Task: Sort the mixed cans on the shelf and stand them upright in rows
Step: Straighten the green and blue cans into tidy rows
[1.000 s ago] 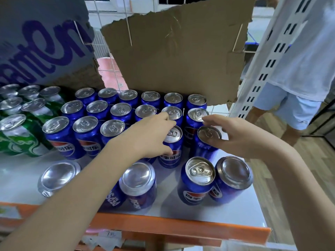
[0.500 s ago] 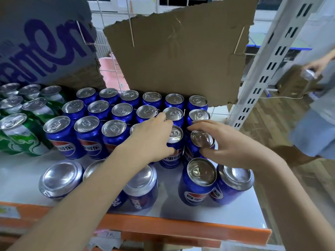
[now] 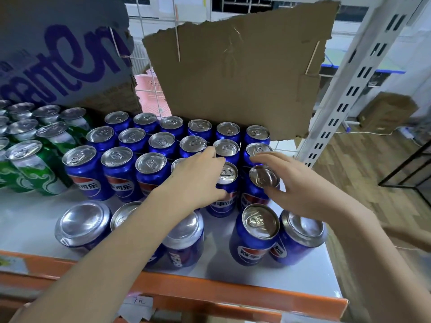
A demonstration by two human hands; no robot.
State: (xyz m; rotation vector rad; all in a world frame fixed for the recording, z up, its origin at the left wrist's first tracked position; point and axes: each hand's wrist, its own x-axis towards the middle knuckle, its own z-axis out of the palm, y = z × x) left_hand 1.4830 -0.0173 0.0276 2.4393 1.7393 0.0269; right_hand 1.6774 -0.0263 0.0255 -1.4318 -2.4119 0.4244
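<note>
Fingers of the left hand point(image 3: 196, 180) curled around an upright blue can point(image 3: 225, 190) in the third row, thumb low on its label. Just to the right, the right hand point(image 3: 296, 183) pinched the rim of the neighbouring blue can point(image 3: 262, 183), fingertips spread over its top. Green cans point(image 3: 32, 164) stood at the far left of the white shelf point(image 3: 30, 220). Nearer the orange edge, several blue cans rested upside down point(image 3: 82, 226); one stood upright point(image 3: 256, 234).

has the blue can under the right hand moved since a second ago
Yes. The blue can in the right hand has shifted left, closing the gap to the can beside it, and toward the back rows.
</note>
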